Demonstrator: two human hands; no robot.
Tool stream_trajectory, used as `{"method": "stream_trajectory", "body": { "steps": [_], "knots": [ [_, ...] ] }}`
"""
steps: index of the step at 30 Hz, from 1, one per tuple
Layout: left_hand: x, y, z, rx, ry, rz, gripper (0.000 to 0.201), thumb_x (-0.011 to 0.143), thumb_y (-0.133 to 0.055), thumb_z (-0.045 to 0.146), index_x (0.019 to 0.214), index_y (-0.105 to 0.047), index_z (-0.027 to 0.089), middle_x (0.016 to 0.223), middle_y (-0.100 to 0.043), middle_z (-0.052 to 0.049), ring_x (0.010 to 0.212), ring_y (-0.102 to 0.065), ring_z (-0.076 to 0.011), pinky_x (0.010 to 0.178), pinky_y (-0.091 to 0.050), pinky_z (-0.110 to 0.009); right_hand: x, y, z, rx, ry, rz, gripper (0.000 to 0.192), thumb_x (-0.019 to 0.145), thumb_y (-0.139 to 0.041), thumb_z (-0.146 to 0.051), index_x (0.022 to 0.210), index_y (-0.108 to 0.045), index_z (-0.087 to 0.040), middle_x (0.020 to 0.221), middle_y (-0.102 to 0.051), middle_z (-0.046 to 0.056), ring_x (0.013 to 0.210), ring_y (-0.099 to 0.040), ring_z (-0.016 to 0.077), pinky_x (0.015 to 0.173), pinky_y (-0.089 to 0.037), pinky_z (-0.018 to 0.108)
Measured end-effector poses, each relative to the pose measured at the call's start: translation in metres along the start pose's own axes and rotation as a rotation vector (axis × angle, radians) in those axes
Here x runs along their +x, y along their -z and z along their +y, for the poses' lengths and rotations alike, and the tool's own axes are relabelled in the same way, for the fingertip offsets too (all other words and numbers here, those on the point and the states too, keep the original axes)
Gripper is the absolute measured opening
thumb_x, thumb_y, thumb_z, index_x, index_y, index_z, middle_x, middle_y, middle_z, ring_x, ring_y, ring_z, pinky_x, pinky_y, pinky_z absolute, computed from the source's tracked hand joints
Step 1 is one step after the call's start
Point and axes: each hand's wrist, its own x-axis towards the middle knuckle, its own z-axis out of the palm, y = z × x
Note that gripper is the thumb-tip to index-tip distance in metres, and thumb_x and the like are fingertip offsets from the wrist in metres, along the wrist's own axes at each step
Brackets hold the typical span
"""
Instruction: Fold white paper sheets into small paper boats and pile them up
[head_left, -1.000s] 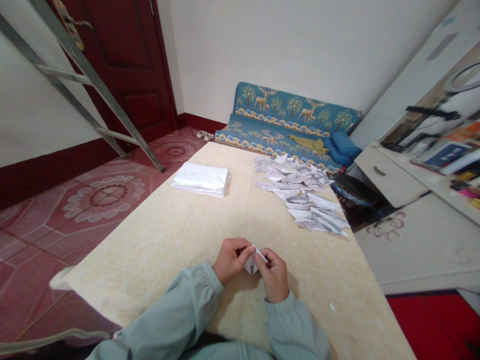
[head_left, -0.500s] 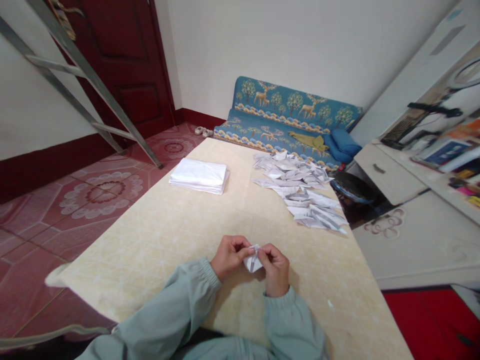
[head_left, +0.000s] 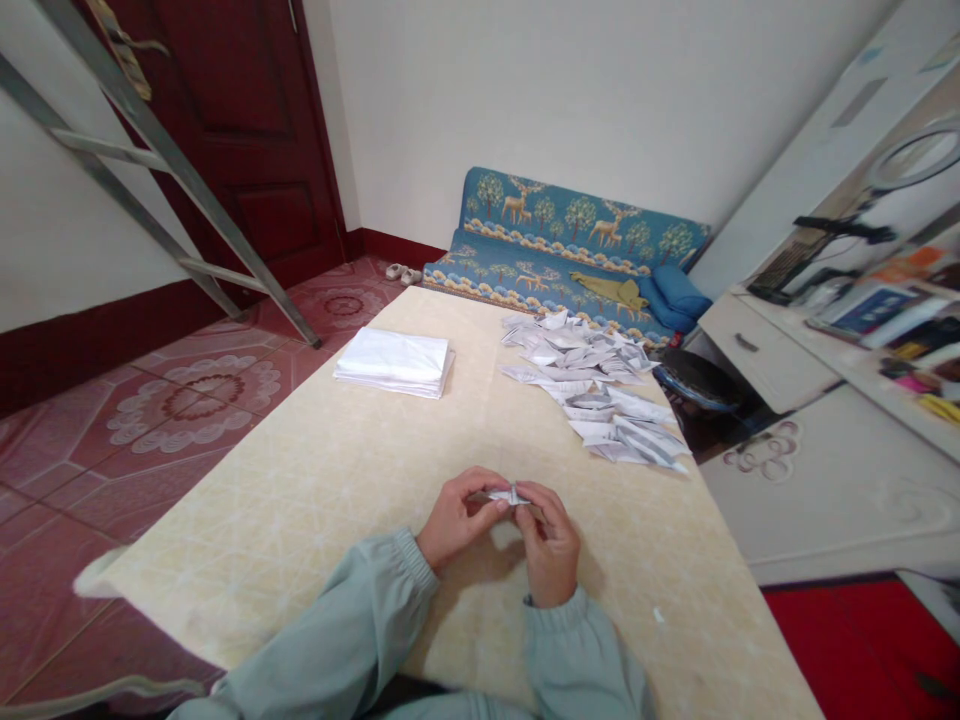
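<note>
A small folded paper (head_left: 510, 495) is pinched between the fingers (head_left: 491, 503) of the left hand (head_left: 456, 520) and those of the right hand (head_left: 551, 540), clamped from both sides just above the desk (head_left: 360, 470), seemingly so a crease can be pressed. Beyond the fingers, to the right, a heap of folded pieces (head_left: 596, 395) is spread; to the left, a stack of white sheets (head_left: 394, 360) is laid flat.

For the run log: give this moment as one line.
left hand: pinching folded paper piece | right hand: pinching same piece | far left: flat paper stack | far right: folded pieces pile | surface: table
</note>
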Motion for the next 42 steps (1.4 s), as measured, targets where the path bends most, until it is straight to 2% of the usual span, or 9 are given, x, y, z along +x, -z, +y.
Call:
{"method": "stream_trajectory", "body": {
  "steps": [4,8,14,17,30,37,42],
  "knots": [
    [0.0,0.001,-0.001,-0.037,-0.033,-0.013,0.025,0.079,-0.061,0.03,0.097,-0.066,0.015,0.103,-0.061,-0.012,0.098,-0.057,-0.0214,0.087,-0.045,-0.033,-0.003,-0.002,-0.004,0.013,0.002,-0.035,0.019,0.082,-0.054,-0.022,0.099,-0.063,-0.02,0.108,-0.058,0.011,0.102,-0.057,0.0217,0.081,-0.052,0.035],
    [-0.002,0.0,-0.002,-0.037,-0.052,-0.023,0.024,0.079,-0.059,0.027,0.099,-0.065,0.015,0.105,-0.059,-0.013,0.099,-0.056,-0.0219,0.083,-0.048,-0.033,-0.005,-0.002,-0.007,-0.086,0.025,-0.045,0.021,0.082,-0.054,-0.021,0.101,-0.063,-0.019,0.112,-0.058,0.012,0.103,-0.057,0.0223,0.083,-0.052,0.036],
    [-0.002,-0.002,0.004,0.026,-0.094,0.005,0.021,0.077,-0.056,0.019,0.095,-0.066,0.016,0.098,-0.06,-0.011,0.093,-0.058,-0.0204,0.08,-0.05,-0.033,-0.006,-0.002,-0.008,-0.328,0.211,-0.072,0.026,0.079,-0.053,-0.014,0.103,-0.062,-0.02,0.109,-0.062,0.011,0.102,-0.058,0.0225,0.085,-0.052,0.037],
    [-0.001,-0.003,0.007,0.044,-0.103,0.011,0.021,0.075,-0.056,0.017,0.093,-0.066,0.016,0.097,-0.06,-0.01,0.09,-0.058,-0.0196,0.077,-0.05,-0.031,-0.006,-0.001,-0.009,-0.402,0.248,-0.082,0.027,0.079,-0.052,-0.013,0.103,-0.061,-0.02,0.109,-0.063,0.011,0.101,-0.059,0.0222,0.085,-0.051,0.037],
    [-0.004,-0.006,0.004,0.177,-0.139,0.026,0.025,0.067,-0.052,0.007,0.087,-0.064,0.016,0.091,-0.06,-0.008,0.086,-0.057,-0.0193,0.078,-0.048,-0.032,-0.005,-0.003,-0.012,-0.481,0.254,-0.087,0.022,0.075,-0.052,-0.012,0.092,-0.063,-0.021,0.106,-0.064,0.009,0.098,-0.061,0.0218,0.084,-0.051,0.035],
    [-0.003,-0.003,0.003,0.159,-0.103,0.084,0.029,0.065,-0.047,0.003,0.083,-0.064,0.016,0.088,-0.06,-0.007,0.086,-0.056,-0.0189,0.078,-0.047,-0.032,-0.005,-0.001,-0.01,-0.4,0.194,0.004,0.026,0.071,-0.046,-0.009,0.089,-0.063,-0.02,0.104,-0.064,0.009,0.097,-0.061,0.0222,0.082,-0.051,0.036],
    [-0.004,-0.004,0.004,0.108,-0.068,0.032,0.021,0.071,-0.059,0.014,0.091,-0.064,0.016,0.096,-0.058,-0.009,0.09,-0.056,-0.0199,0.074,-0.048,-0.029,-0.006,-0.002,-0.008,-0.375,0.177,-0.017,0.027,0.072,-0.048,-0.008,0.093,-0.062,-0.019,0.106,-0.063,0.01,0.1,-0.059,0.0226,0.085,-0.05,0.037]
  ]
}}
